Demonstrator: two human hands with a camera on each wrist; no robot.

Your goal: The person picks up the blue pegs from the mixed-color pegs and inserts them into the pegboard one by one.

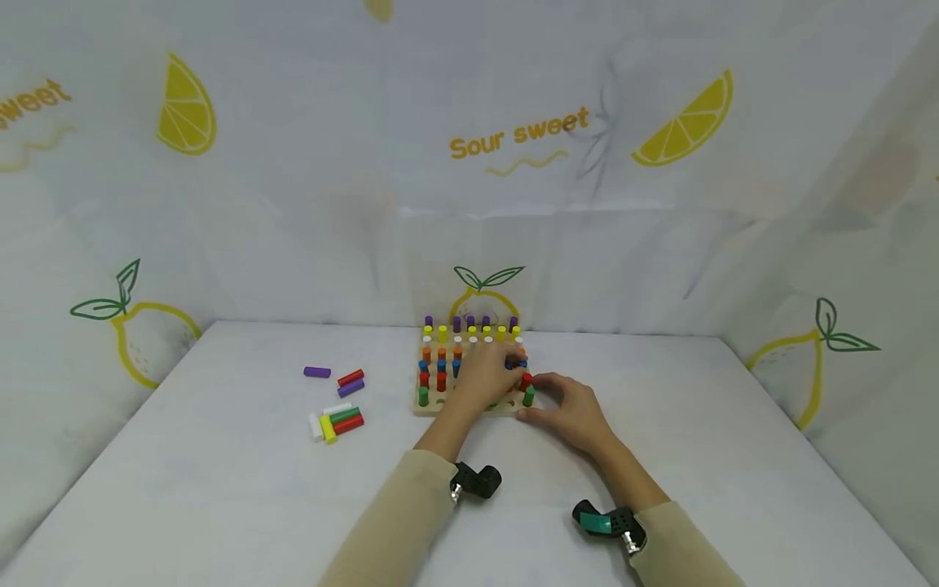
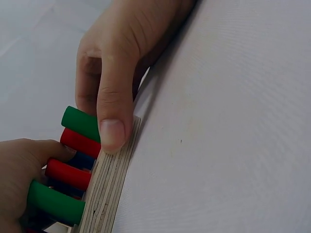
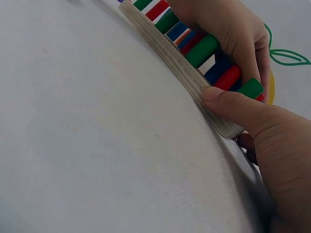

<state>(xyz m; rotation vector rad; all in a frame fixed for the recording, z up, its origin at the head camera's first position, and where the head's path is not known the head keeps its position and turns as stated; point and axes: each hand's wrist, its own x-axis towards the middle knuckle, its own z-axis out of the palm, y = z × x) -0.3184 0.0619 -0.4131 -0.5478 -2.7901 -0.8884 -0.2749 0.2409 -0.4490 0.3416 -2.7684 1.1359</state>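
Observation:
A wooden pegboard (image 1: 433, 410) stands on the table with rows of coloured pegs: purple, yellow, white, orange, blue, red and green from back to front. My left hand (image 1: 480, 377) reaches over its right half, fingers bent down among the pegs near the orange and blue rows. In the left wrist view, its thumb (image 2: 53, 148) lies close by a red peg (image 2: 68, 174); the fingertips are hidden, so I cannot tell whether they pinch a peg. My right hand (image 1: 575, 412) grips the board's front right corner, thumb (image 3: 221, 97) on the layered front edge, beside a green peg (image 1: 529, 396).
Loose pegs lie left of the board: a purple peg (image 1: 317, 372), a red peg (image 1: 350, 377) beside another purple one, and a nearer cluster with a yellow peg (image 1: 328, 430), a green peg (image 1: 345, 415) and white ones. A lemon-printed white cloth (image 1: 308, 244) hangs behind the table.

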